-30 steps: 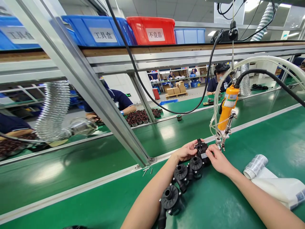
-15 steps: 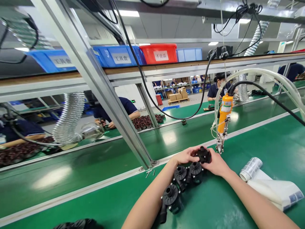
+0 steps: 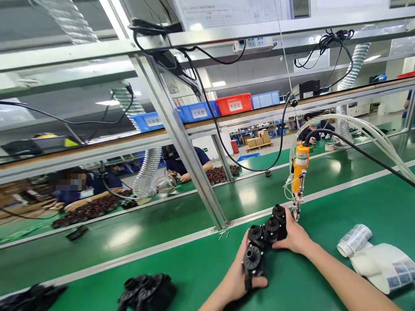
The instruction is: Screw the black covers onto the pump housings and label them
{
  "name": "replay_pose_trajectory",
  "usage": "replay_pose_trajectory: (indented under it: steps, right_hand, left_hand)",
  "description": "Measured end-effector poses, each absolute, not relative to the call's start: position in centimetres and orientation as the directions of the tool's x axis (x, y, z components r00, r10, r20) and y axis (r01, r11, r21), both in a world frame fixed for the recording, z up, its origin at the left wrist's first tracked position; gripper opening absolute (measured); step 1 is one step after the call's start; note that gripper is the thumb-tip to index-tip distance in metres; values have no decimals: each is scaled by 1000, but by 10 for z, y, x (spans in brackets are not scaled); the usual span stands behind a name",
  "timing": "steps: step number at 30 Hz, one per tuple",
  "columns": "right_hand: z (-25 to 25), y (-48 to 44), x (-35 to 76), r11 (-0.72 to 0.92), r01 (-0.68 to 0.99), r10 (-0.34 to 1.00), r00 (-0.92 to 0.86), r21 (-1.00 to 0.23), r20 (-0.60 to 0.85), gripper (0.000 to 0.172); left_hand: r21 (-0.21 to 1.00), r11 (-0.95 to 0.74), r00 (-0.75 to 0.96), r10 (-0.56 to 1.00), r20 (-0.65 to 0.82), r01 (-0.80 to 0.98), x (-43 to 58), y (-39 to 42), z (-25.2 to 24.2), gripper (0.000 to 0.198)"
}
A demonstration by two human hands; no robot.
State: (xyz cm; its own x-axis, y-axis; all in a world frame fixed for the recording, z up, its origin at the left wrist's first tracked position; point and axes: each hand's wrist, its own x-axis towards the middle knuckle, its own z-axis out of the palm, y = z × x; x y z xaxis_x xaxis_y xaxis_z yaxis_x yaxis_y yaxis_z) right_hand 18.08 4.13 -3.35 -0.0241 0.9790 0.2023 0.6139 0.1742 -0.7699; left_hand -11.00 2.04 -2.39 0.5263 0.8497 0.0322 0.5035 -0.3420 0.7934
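Observation:
Several black plastic pumps [image 3: 256, 234] with round ribbed tops and short upright spouts stand close together in a slanting row on the green bench. My left hand [image 3: 238, 270] wraps round the near end of the row, its thumb in front of the nearest pump [image 3: 252, 258]. At the far end my right hand [image 3: 293, 233] grips the pumps from the right side, thumb low against a pump [image 3: 272, 228] and fingers behind the farthest one [image 3: 279, 212]. Just behind that hand hangs an orange electric screwdriver [image 3: 301, 168], its metal tip close to my fingers.
A roll of labels [image 3: 355, 239] with loose backing lies at right. More black pumps [image 3: 145, 291] sit at lower left beside dark parts [image 3: 30, 298]. Loose screws [image 3: 223, 235] lie near the metal post [image 3: 194, 172]. Co-workers sit across the green conveyor [image 3: 129, 224].
My left hand has moved from the far pump to the near end of the row. The far pump now stands in line with the others. The view has swung left.

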Motion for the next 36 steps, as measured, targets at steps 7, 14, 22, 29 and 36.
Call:
replay_pose_trajectory:
  steps: [7,14,22,29,36]
  right_hand:
    - [-42,113,156,185,599,930,149,-779,335,114]
    - [-23,180,127,222,505,845,327,-834,423,87]
    - [62,157,140,367,421,773,358,-830,524,35]
    - [187,26,150,714,262,543,378,-649,750,33]
    - [213,-48,217,684,264,388,657,-679,647,42]
  left_hand:
    - [868,-465,290,866,406,174,-26,130,-26,127]
    - [893,-356,-56,921,384,275,-1,225,-23,116]
    - [913,-292,65,956,286,285,-35,214,7,71]
    - [630,-476,661,747,-79,613,-55,148,22,78]
    - [688,-211,18,961,277,694,-33,134,25,88]
